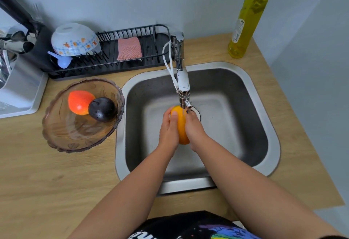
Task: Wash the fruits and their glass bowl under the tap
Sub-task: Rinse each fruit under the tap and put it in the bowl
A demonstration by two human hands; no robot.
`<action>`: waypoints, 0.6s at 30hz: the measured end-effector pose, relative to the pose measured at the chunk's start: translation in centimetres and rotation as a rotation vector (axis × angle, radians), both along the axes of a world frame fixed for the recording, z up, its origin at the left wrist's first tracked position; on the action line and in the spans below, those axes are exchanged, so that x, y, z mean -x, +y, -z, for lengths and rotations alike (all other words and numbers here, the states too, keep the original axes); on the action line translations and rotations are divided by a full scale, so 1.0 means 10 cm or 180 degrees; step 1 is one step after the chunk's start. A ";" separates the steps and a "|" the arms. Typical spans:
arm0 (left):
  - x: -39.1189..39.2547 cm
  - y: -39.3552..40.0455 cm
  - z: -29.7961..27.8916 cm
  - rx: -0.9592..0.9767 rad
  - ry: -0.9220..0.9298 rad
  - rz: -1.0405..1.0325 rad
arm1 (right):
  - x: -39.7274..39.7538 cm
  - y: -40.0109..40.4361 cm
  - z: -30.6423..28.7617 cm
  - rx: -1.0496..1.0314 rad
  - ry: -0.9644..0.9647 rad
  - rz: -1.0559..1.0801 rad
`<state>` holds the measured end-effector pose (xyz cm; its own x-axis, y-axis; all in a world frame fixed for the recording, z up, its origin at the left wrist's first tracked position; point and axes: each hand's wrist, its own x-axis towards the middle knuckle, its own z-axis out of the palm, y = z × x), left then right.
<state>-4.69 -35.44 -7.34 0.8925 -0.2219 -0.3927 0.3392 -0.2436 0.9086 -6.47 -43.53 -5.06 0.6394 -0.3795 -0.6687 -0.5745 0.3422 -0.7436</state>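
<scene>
A: The left hand [168, 131] and the right hand [194, 131] are pressed to opposite sides of the orange fruit [181, 125]; each is curled around it, so both are grasping the one fruit.

B: Why there, do you think?

A: It sits right under the tap [183, 85] and over the middle of the sink [272, 140], near the drain. That looks chosen so the water lands on the fruit and runs straight off. The stream itself is too faint to be sure of.

B: Two hands on a single fruit?

A: Most likely to turn and rub it; a wet, round skin slips easily from one palm.

B: And the rest of the fruit?

A: The glass bowl [56, 135] stands on the desk [56, 182] just left of the sink. In it lie a red fruit [79, 101] and a dark plum [102, 109], touching each other at the far side. Both seem unwashed as yet, and the bowl too.

B: Anything else nearby?

A: Behind the bowl a rack [132, 31] holds an upturned white bowl [74, 39] and a pink sponge [129, 48]. An oil bottle [249, 17] stands on the desk's far right, well apart from the washing.
</scene>
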 end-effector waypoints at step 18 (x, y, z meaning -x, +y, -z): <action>-0.02 -0.13 -0.09 0.0890 0.1144 -0.0070 | 0.01 -0.18 -0.04 -0.0402 0.0143 0.0352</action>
<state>-4.49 -36.71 -6.43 0.7162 -0.3460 -0.6061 0.6474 0.0052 0.7621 -6.52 -45.37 -4.69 0.5667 -0.3572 -0.7425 -0.5598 0.4943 -0.6651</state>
